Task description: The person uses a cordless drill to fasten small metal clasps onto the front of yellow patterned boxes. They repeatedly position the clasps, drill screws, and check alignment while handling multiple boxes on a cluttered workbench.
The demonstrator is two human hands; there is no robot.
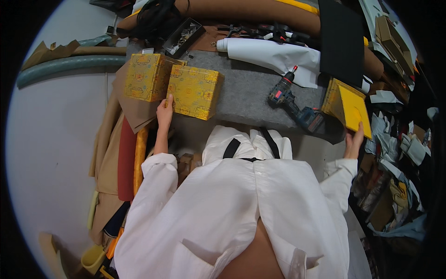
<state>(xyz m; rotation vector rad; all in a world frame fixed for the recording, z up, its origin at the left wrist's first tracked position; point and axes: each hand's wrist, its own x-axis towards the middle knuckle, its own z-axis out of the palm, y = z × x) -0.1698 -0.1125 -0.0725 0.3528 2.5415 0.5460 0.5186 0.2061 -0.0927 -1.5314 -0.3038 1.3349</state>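
Note:
My left hand [164,110] grips the lower left corner of a yellow brocade-covered box [195,90], near the front edge of the grey work surface. A second brocade box [143,76] with the same floral pattern stands just left of it. Far to the right, my right hand [354,139] has hold of the lower edge of a yellow panel [353,108], which has a round shape on its face. That panel stands tilted against another patterned yellow piece [331,96]; I cannot tell whether the two are joined.
A cordless drill [294,99] lies between my hands on the grey surface [244,87]. Behind it are a white roll [268,55], several black clamps [275,31] and a black tray [184,37] of small metal parts. A black board [341,42] overhangs at right, beside heaped scraps [393,167].

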